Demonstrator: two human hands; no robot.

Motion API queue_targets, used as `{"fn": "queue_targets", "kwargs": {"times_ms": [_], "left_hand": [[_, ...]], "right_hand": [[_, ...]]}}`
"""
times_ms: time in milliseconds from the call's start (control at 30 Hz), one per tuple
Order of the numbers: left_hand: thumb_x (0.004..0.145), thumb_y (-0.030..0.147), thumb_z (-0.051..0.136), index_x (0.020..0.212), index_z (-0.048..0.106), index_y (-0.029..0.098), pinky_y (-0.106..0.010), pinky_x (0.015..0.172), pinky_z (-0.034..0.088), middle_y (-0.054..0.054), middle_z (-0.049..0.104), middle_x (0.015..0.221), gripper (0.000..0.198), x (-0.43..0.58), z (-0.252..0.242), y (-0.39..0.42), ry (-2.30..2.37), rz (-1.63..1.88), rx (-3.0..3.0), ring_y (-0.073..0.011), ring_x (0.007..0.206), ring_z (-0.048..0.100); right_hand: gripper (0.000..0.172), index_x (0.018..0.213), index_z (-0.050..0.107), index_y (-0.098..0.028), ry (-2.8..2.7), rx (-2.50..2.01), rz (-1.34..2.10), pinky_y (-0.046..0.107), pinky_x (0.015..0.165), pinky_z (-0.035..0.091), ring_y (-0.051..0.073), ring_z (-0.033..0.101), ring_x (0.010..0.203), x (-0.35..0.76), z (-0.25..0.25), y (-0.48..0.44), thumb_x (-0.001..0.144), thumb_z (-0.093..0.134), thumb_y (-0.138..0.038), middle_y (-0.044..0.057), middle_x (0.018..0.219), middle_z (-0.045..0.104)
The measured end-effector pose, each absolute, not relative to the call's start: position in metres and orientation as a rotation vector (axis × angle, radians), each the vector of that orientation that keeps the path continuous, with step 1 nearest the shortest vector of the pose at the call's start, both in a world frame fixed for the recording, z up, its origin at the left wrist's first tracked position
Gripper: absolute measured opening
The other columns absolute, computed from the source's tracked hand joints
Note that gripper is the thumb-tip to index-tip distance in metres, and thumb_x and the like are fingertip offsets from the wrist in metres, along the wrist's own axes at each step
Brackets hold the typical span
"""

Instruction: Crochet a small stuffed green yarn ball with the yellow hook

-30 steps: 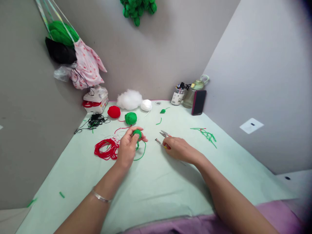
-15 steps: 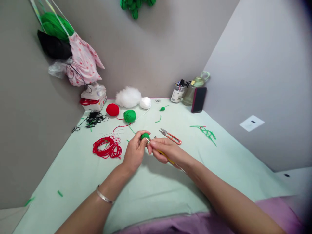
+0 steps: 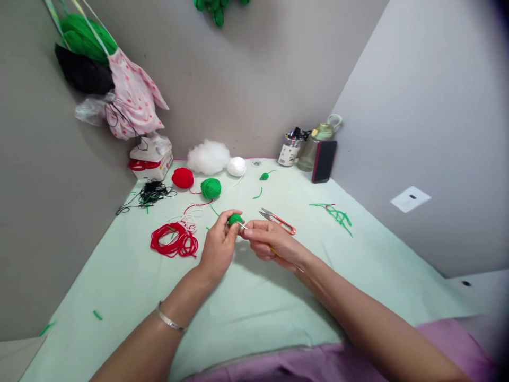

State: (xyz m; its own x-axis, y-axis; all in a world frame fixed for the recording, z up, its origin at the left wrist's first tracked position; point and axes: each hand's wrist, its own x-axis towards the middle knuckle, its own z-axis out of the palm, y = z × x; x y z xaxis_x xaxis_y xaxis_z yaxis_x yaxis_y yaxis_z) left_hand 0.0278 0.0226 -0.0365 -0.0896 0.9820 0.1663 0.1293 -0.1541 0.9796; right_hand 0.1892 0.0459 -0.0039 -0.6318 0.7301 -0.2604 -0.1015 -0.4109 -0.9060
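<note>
A small green crocheted piece is pinched in my left hand, which wears a silver bangle on its wrist. My right hand grips a crochet hook with a yellow handle; its metal tip meets the near side of the green piece. Fingers partly cover both the piece and the handle. Green yarn runs up from the left hand toward a green yarn ball. Just beyond the right hand lie orange-handled thread snips, blades apart.
Red yarn coils, a black yarn tangle, a red ball, a white ball and white stuffing lie left and behind. A pen cup, bottle and phone stand back right. Green yarn scraps lie at right.
The right hand has turned slightly, so the hook lies at a different angle and more of its metal shaft shows. The left hand still holds the green piece. The whole view has shifted a little.
</note>
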Motion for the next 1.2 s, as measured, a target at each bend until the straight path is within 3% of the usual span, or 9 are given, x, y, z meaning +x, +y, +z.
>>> {"fn": "queue_targets", "kwargs": {"times_ms": [200,367,700,800,967,1200], "left_hand": [[0.095,0.028,0.055,0.116,0.062,0.020,-0.029,0.071,0.048,-0.001,0.068,0.082,0.024,0.028,-0.039,0.023,1.303,1.333,1.378,-0.0176,0.074,0.063],[0.094,0.027,0.055,0.116,0.062,0.020,-0.027,0.066,0.046,0.002,0.064,0.069,0.024,0.028,-0.039,0.024,1.312,1.331,1.384,-0.0173,0.068,0.062],[0.095,0.026,0.056,0.119,0.061,0.019,-0.028,0.069,0.045,0.002,0.064,0.072,0.026,0.027,-0.041,0.023,1.348,1.290,1.458,-0.0171,0.070,0.060],[0.094,0.026,0.055,0.115,0.062,0.019,-0.028,0.068,0.045,0.003,0.063,0.071,0.023,0.026,-0.038,0.024,1.347,1.276,1.478,-0.0175,0.069,0.060],[0.093,0.029,0.053,0.100,0.063,0.021,-0.028,0.066,0.046,0.002,0.064,0.070,0.015,0.028,-0.033,0.026,1.315,1.254,1.496,-0.0174,0.065,0.060],[0.085,0.018,0.050,0.090,0.063,0.022,-0.029,0.069,0.046,0.001,0.065,0.078,0.015,0.029,-0.034,0.027,1.302,1.307,1.485,-0.0172,0.068,0.057]], "right_hand": [[0.025,0.079,0.065,-0.016,-1.280,-0.959,1.953,0.020,0.037,0.016,0.002,0.032,0.034,0.187,-0.007,0.047,0.083,0.071,-0.040,-0.007,0.058,0.055],[0.024,0.082,0.070,-0.014,-1.319,-0.966,1.996,0.020,0.036,0.018,0.004,0.030,0.031,0.187,-0.007,0.047,0.083,0.068,-0.038,-0.009,0.045,0.048],[0.028,0.081,0.064,-0.017,-1.388,-1.058,1.977,0.021,0.036,0.019,0.005,0.022,0.034,0.191,-0.002,0.053,0.079,0.064,-0.045,-0.012,0.046,0.040],[0.025,0.082,0.063,-0.017,-1.472,-1.100,1.844,0.022,0.038,0.019,0.006,0.022,0.035,0.189,-0.001,0.049,0.083,0.057,-0.042,-0.011,0.047,0.039],[0.020,0.073,0.058,-0.019,-1.660,-1.160,1.458,0.026,0.049,0.023,0.010,0.033,0.047,0.182,0.002,0.033,0.089,0.054,-0.030,-0.007,0.053,0.042],[0.023,0.069,0.046,-0.021,-1.808,-1.151,1.112,0.032,0.062,0.019,0.012,0.029,0.057,0.170,0.000,0.013,0.089,0.053,-0.016,-0.005,0.060,0.041]]}}
